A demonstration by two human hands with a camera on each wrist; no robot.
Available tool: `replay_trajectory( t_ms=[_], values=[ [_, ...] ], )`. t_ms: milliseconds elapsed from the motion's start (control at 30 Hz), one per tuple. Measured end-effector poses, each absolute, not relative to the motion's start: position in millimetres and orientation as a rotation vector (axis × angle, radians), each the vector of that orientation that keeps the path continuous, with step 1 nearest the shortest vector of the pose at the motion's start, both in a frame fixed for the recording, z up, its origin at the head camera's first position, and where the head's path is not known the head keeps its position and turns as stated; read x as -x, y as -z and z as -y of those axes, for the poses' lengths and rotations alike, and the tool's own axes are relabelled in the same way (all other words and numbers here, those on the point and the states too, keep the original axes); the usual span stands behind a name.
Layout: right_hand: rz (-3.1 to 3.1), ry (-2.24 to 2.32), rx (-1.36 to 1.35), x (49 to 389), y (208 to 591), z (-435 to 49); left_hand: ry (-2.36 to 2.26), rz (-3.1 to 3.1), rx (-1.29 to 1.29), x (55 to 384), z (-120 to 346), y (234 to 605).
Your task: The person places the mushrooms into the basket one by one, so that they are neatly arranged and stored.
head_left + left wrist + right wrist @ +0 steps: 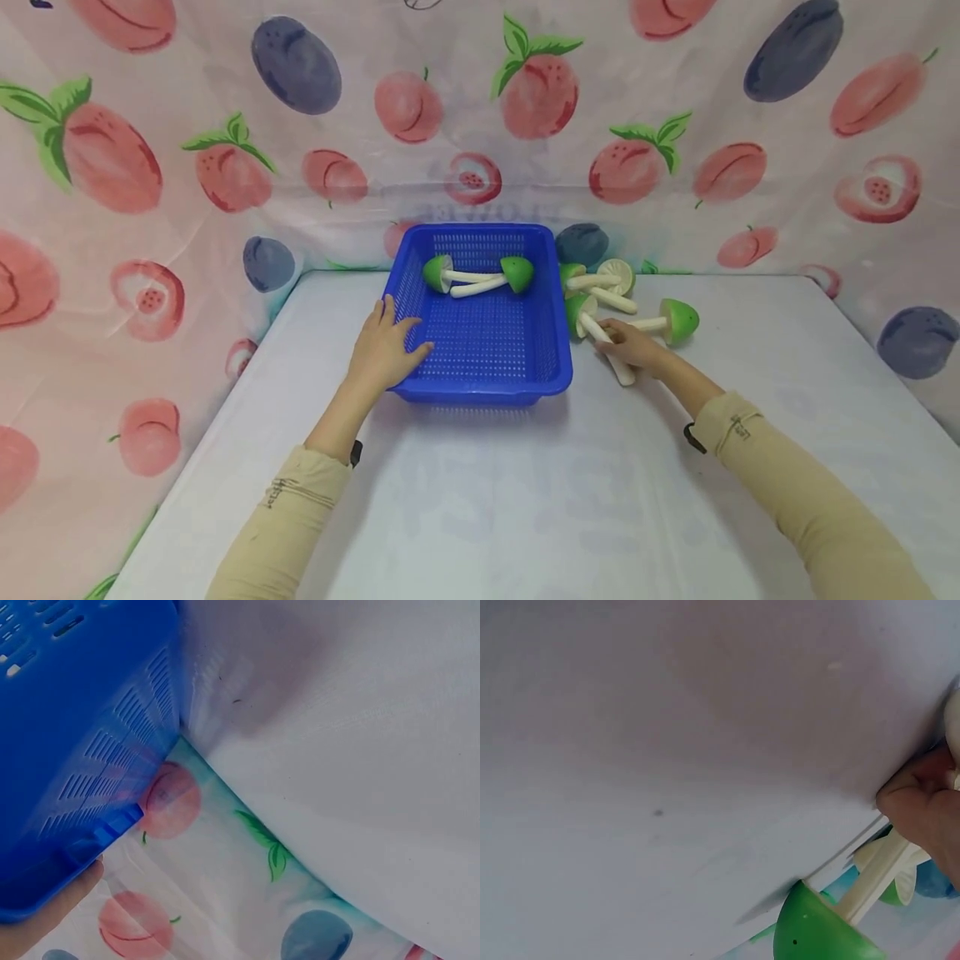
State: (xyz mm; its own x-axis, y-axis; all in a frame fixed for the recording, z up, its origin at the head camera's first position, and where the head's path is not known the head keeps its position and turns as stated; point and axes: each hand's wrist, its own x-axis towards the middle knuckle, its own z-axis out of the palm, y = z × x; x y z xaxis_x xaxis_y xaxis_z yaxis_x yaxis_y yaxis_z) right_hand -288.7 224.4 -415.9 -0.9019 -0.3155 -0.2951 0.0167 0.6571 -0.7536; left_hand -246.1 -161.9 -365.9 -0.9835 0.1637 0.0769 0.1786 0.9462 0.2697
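My left hand (378, 350) holds the left rim of a blue plastic basket (480, 390), thumb over the inner side. In the left wrist view one finger (71, 896) lies along the outside of the rim. My right hand (636, 346) pinches the white stem of a toy mushroom (620, 367), whose green cap points toward the basket. Just behind this hand lies another toy mushroom (680, 322), its stem partly hidden. The right wrist view shows a green cap (817, 934) below the hand, while the fingertips are mostly hidden at the frame's edge.
Inside the basket lie two toy mushrooms, one capped at left (435, 273), one at right (517, 274). More mushrooms (615, 275) lie beside the basket's right wall. A white-covered table (480, 500) bears everything, and a fruit-print cloth (540, 167) hangs behind.
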Motion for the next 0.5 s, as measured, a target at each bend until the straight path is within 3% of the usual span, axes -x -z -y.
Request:
replay_trajectory(
  t_ms=[500],
  values=[
    [-2.283, 1.328, 0.304, 289.8, 416.7, -238.7, 0.413, 3.039, 0.282, 246.4, 161.9, 365.6]
  ],
)
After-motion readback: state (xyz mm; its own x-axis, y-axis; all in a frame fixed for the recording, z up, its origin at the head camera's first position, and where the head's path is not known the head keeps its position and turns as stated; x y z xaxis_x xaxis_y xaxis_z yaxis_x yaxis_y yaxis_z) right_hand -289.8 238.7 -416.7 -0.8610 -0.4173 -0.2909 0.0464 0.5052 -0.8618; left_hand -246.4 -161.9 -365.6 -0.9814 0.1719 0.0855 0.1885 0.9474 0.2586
